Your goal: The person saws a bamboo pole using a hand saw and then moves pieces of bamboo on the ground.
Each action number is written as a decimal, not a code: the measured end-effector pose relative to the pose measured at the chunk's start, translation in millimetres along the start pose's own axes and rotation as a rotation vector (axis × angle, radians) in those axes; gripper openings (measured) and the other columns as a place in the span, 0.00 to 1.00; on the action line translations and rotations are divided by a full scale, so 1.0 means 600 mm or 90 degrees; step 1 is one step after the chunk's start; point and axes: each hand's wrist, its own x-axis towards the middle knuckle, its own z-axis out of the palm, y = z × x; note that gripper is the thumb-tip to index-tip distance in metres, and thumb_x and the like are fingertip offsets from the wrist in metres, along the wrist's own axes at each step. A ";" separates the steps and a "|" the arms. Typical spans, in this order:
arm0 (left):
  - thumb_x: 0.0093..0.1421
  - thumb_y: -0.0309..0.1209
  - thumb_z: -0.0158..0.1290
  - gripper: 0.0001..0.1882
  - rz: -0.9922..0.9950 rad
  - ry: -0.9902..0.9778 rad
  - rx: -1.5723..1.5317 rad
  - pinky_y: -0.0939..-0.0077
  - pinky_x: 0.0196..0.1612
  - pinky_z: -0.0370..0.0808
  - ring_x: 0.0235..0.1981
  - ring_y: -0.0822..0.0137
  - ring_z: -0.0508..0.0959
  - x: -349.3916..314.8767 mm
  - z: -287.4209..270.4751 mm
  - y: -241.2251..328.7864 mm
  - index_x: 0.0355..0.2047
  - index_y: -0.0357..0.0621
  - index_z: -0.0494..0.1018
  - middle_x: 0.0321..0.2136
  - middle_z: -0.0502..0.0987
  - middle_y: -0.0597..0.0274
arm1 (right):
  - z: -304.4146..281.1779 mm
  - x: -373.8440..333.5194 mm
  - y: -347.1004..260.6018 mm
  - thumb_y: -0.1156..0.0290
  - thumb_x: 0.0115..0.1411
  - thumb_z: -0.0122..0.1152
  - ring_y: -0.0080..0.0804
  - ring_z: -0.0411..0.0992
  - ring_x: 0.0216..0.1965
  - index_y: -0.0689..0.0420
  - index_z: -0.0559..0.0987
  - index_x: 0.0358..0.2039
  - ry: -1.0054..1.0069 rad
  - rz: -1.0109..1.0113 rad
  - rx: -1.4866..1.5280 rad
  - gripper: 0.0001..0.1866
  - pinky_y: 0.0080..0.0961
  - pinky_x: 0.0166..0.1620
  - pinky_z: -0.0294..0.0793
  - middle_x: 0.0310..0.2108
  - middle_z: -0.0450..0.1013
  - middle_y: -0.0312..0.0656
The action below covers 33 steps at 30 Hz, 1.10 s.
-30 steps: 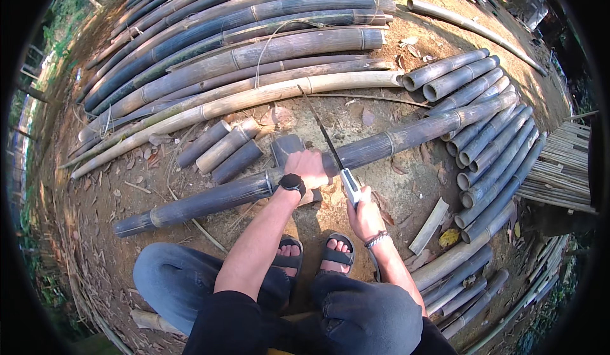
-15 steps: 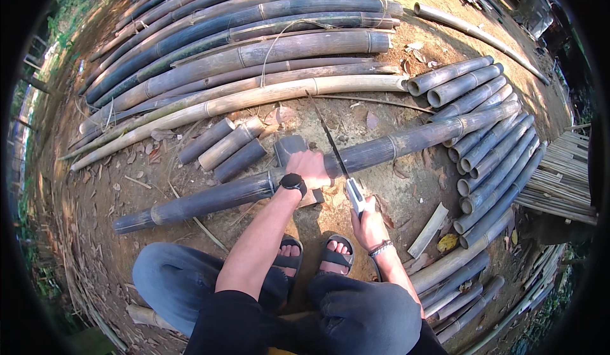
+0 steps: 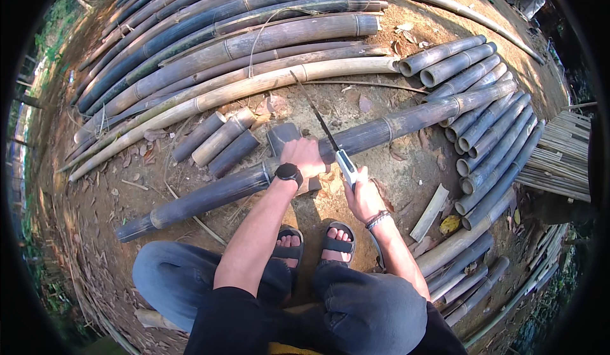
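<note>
A long dark bamboo pole lies across the ground in front of me, slanting from near left to far right. My left hand is closed around it near the middle, with a watch on that wrist. Just right of that grip, a handsaw crosses the pole, its dark thin blade pointing away from me. My right hand is wrapped around the saw's pale handle, which is close to the pole's near side. Under the pole by my left hand is a dark block; its middle is hidden.
Long bamboo poles lie side by side at the far side. Short cut tubes are piled on the right, and several short pieces lie left of the block. A split strip rests near my right arm. My sandalled feet are below the pole.
My right hand has pushed the saw forward, away from me, bringing its handle closer to the pole. My left hand keeps its hold on the pole. The view has shifted slightly.
</note>
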 end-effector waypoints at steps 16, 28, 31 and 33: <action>0.38 0.50 0.64 0.30 0.012 -0.023 -0.008 0.59 0.38 0.78 0.32 0.47 0.82 -0.002 -0.014 0.005 0.32 0.35 0.79 0.27 0.81 0.42 | -0.012 -0.102 0.025 0.67 0.62 0.56 0.64 0.74 0.25 0.65 0.59 0.47 0.004 0.033 0.036 0.21 0.51 0.28 0.72 0.21 0.73 0.62; 0.45 0.60 0.61 0.39 0.092 0.017 -0.045 0.57 0.39 0.78 0.35 0.46 0.82 0.009 0.010 -0.003 0.39 0.32 0.72 0.33 0.80 0.41 | -0.046 -0.145 0.130 0.72 0.61 0.58 0.42 0.74 0.32 0.63 0.63 0.47 0.334 0.263 0.193 0.18 0.35 0.38 0.72 0.29 0.71 0.50; 0.46 0.62 0.60 0.39 0.059 -0.023 -0.039 0.57 0.38 0.78 0.34 0.46 0.82 0.016 0.015 -0.009 0.38 0.33 0.73 0.31 0.80 0.42 | -0.046 -0.156 0.143 0.73 0.63 0.55 0.26 0.68 0.24 0.61 0.62 0.47 0.351 0.331 0.247 0.16 0.26 0.29 0.70 0.24 0.68 0.39; 0.48 0.56 0.60 0.37 0.053 -0.079 -0.037 0.58 0.41 0.78 0.38 0.46 0.81 0.017 -0.006 0.004 0.41 0.31 0.70 0.36 0.80 0.40 | -0.042 -0.160 0.148 0.75 0.65 0.51 0.17 0.62 0.16 0.58 0.60 0.47 0.380 0.333 0.304 0.14 0.17 0.19 0.62 0.20 0.64 0.32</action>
